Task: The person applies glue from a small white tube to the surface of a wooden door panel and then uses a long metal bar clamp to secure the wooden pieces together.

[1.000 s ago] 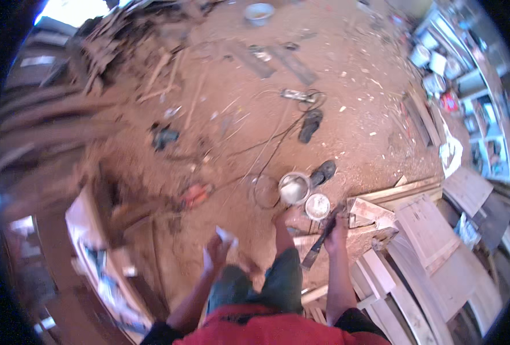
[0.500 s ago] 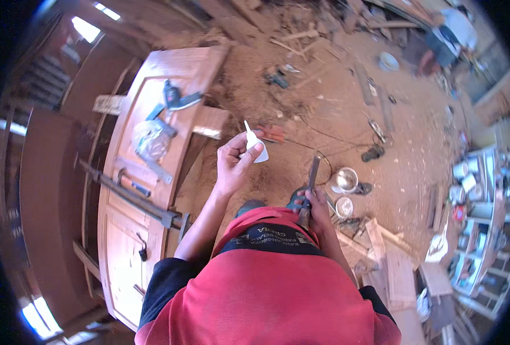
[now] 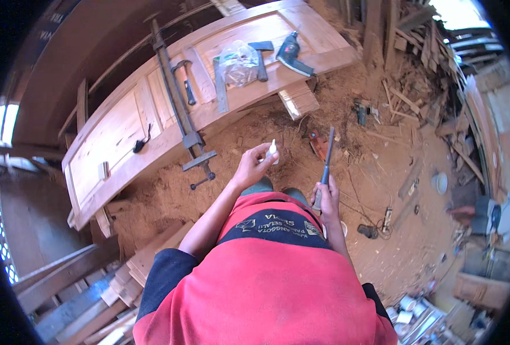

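My left hand (image 3: 256,166) pinches a small white nozzle bottle (image 3: 273,150) between thumb and fingers, its tip pointing up. Closed around a long, narrow dark metal tool (image 3: 329,154) is my right hand (image 3: 328,198); the tool stands nearly upright, and its exact kind is unclear. Both hands are in front of my waist, apart from each other. Beyond them lies a panelled wooden door (image 3: 122,146), raised above the ground. A long bar clamp (image 3: 177,103) crosses it. On the door rest a hammer (image 3: 186,83), a clear plastic bag (image 3: 239,62) and a power drill (image 3: 292,54).
A metal ruler-like strip (image 3: 220,89) lies beside the bag. An orange-red tool (image 3: 318,146) sits on the sawdust-covered floor. Planks (image 3: 88,305) are stacked at lower left; scrap wood (image 3: 433,52) is piled at far right. Another person (image 3: 496,218) is at the right edge.
My view has swung left, so the door now spans the upper left and the buckets have mostly left sight. Both hands still hold the same things; the bottle and tool are closer to upright.
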`<state>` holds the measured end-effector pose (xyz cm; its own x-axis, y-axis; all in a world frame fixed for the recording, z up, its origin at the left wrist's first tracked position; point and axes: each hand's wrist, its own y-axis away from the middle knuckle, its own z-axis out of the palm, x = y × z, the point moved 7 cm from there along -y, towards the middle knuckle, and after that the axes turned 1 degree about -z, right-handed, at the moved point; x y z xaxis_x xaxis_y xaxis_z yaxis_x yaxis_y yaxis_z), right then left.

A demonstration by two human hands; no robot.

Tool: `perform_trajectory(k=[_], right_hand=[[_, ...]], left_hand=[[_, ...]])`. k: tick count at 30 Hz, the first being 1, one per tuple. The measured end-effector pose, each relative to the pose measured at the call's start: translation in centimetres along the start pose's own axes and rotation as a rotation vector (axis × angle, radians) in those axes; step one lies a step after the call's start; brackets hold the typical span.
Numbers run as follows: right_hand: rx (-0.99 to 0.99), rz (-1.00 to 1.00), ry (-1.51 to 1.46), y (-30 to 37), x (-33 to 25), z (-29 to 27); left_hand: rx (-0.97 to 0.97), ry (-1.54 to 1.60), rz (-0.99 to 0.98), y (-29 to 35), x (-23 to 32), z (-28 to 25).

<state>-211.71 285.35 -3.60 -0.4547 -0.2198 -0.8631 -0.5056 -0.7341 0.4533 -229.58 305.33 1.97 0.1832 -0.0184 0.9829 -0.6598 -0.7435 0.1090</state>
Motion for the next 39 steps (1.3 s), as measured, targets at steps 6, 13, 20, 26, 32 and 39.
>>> perform_trajectory(k=[6, 13, 20, 26, 32, 39], right_hand=[[-0.159, -0.078, 0.412, -3.1, -4.0, 4.2], [-0.250, -0.184, 0.841, -8.1, -6.7, 9.2], [-0.363, -0.349, 1.077, -13.2, -8.5, 16.9], [-0.364, -0.213, 1.191, -17.5, -7.1, 20.4], [-0.425, -0.314, 1.193, -19.1, -6.3, 23.3], [-0.425, -0.293, 1.322, -19.4, -6.3, 24.0]], left_hand=[[0.275, 0.021, -0.194, 1.5, -8.6, -3.1], [0.394, -0.036, -0.194, -6.3, -13.5, -6.3], [0.466, 0.122, -0.238, -14.2, -21.1, -9.0], [0.440, -0.016, -0.419, -16.8, -22.8, -9.6], [0.436, 0.136, -0.361, -16.9, -23.9, -11.1], [0.418, 0.075, -0.418, -16.7, -24.2, -10.5]])
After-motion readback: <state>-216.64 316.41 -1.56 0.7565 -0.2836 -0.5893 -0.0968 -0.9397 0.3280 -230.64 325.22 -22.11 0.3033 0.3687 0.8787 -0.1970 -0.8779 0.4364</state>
